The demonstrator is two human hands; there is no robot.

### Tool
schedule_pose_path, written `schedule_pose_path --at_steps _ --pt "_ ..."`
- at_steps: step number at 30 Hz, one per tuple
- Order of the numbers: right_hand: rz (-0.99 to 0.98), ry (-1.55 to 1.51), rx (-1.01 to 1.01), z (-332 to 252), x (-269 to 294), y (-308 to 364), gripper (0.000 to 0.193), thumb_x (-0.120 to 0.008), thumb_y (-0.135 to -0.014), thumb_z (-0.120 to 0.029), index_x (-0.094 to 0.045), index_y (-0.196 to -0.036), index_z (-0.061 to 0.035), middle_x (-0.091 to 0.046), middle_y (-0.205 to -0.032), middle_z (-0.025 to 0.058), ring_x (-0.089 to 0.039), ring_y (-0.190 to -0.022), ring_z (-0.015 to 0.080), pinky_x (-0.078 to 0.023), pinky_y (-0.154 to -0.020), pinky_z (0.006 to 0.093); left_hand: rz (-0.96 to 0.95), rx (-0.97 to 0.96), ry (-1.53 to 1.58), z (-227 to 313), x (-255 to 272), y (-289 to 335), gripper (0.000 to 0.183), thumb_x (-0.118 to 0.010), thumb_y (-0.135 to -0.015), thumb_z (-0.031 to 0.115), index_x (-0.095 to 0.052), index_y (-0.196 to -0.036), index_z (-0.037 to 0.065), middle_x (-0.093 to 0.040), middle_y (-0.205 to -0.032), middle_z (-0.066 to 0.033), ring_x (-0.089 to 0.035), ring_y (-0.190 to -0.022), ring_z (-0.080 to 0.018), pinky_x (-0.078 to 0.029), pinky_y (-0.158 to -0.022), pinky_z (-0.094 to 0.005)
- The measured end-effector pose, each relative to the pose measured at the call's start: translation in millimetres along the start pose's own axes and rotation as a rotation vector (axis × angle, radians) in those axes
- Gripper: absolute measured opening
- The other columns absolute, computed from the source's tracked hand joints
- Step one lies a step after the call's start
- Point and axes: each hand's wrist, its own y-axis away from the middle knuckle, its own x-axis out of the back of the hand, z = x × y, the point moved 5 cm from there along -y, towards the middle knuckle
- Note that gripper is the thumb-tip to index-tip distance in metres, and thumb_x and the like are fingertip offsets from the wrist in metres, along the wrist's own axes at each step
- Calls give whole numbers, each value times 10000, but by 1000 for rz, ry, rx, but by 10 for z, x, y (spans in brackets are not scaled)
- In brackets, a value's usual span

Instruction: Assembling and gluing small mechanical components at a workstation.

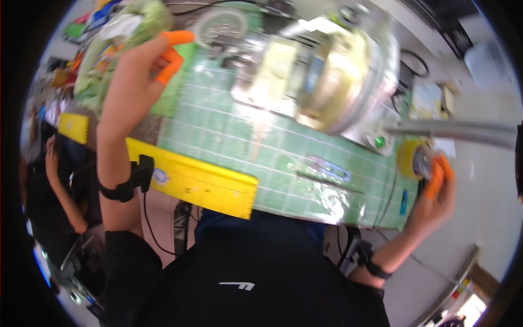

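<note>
Head view, only view supplied.

The left hand (131, 82) is raised over the far left of the bench, with orange rubber finger cots (175, 41) worn on the fingertips. The fingers are loosely curled and apart; nothing is seen clamped in them. A black wrist strap (128, 182) with a trailing cable is worn on that forearm. A crumpled bag of green and white plastic film (117, 41) lies just beyond the hand; contact cannot be confirmed.

The right hand (436, 196) is held off the right end of the bench, orange cots worn here too. Its fingers are closed around a roll of yellow tape (414, 158), round, with a pale core; it is gripped at the bench's right edge, clear of the mat.

The bench is covered by a green cutting mat (250, 147) with a white grid, glossy, partly under clear film. A yellow plastic ruler (196, 182), long and flat, is laid along the near edge. A large rounded machine housing (332, 76), shiny metal and clear plastic, occupies the far middle and blocks whatever is behind it. A grey metal bar (452, 131) runs out to the right above the tape roll. A clear round lid (220, 27) sits at the far edge.

Another person's hand (52, 158) and dark sleeve are seen at far left, well apart from the work.
</note>
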Motion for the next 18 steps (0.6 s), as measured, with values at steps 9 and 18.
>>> schedule_pose_path --at_steps 9,18 --pt "-659 -752 587 -2007 -1149 643 380 -859 -761 -126 -726 -1087 15 -726 -1007 155 -671 -727 242 -548 -652 323 81 -417 -69 583 -30 64 725 -743 -802 -11 -532 -1488 96 -637 -1259 -146 -645 -1090 -330 -518 -928 -384" --pt "-438 -1201 -280 -1824 -2480 791 237 -498 -1090 -98 -439 -1313 -47 -498 -1153 33 -465 -968 94 -415 -860 258 117 -278 -203 626 -400 -86 709 -735 -784 17 -483 -1446 16 -575 -1201 -170 -637 -1011 -375 -546 -818 -433"
